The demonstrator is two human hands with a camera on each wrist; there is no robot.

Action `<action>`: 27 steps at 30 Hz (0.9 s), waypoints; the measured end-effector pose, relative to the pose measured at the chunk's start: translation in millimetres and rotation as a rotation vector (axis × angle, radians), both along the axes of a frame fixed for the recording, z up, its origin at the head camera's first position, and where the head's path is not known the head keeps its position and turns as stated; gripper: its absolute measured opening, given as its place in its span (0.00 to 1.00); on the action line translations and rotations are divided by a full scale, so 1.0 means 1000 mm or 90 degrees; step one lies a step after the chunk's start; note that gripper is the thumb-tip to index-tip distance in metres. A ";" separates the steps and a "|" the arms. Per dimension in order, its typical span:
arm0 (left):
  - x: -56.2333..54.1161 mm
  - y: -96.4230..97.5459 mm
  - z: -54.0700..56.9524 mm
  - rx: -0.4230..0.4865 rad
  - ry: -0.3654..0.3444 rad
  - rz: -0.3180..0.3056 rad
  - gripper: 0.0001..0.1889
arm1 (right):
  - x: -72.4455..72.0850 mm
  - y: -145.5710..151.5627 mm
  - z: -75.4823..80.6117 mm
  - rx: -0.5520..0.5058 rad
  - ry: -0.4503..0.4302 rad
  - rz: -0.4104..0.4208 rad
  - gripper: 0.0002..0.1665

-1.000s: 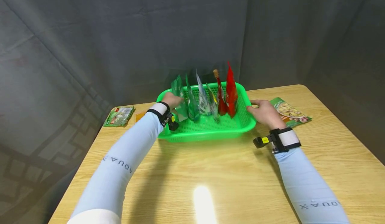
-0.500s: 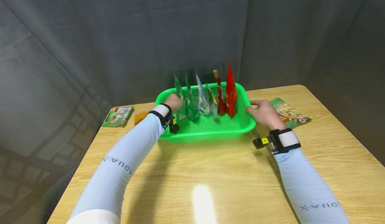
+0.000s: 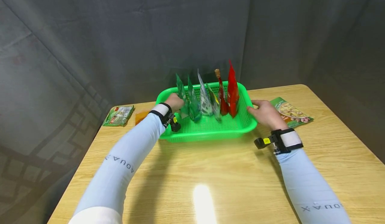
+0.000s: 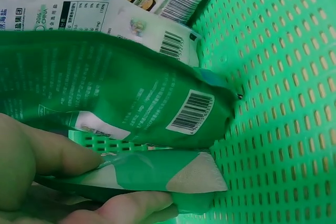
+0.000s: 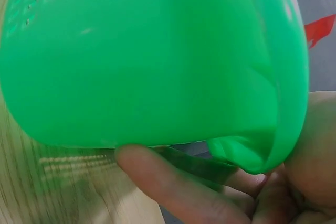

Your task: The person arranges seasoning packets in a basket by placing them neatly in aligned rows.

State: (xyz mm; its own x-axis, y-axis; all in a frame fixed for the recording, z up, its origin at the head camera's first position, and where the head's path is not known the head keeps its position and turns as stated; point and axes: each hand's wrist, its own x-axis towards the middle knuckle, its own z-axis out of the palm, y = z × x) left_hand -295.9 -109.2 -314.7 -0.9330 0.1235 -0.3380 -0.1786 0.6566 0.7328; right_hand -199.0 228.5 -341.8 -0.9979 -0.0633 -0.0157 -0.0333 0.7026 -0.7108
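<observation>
My left hand (image 3: 173, 102) reaches into the left end of a green plastic basket (image 3: 207, 136). Its thumb and fingers pinch a green and white packet (image 4: 191, 174), which stands on edge. Beside that packet stands a larger green pouch (image 4: 131, 93), its barcode visible. Farther right come a white salt bag (image 3: 205, 103), a slim green packet (image 3: 215, 103), a red cork-topped bottle (image 3: 222, 98) and a red pouch (image 3: 232, 93). At the basket's right end, my right hand (image 3: 266, 113) grips the rim. Its index finger (image 5: 168, 182) lies along the basket's underside.
On the wooden table (image 3: 234, 174), a flat green packet (image 3: 118, 116) lies at the far left. An orange packet (image 3: 140, 116) is partly hidden by the left arm. A green food pouch (image 3: 290, 112) lies behind the right hand. Grey cloth (image 3: 192, 26) hangs behind the table.
The packet in my left hand has turned more edge-on and its top has shifted slightly right. My right hand keeps its place on the basket's rim.
</observation>
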 end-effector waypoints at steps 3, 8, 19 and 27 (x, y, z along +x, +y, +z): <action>-0.002 0.002 -0.003 -0.008 -0.002 0.003 0.31 | 0.000 0.000 -0.002 0.000 0.000 0.005 0.35; -0.004 0.004 -0.009 -0.001 0.000 0.004 0.31 | 0.001 0.000 -0.002 -0.008 0.000 0.001 0.35; -0.006 -0.001 -0.014 0.033 -0.009 0.001 0.35 | -0.001 -0.002 -0.004 -0.017 0.005 0.012 0.34; -0.002 -0.004 -0.011 0.068 -0.028 -0.009 0.41 | -0.005 0.004 -0.005 0.001 0.006 0.022 0.36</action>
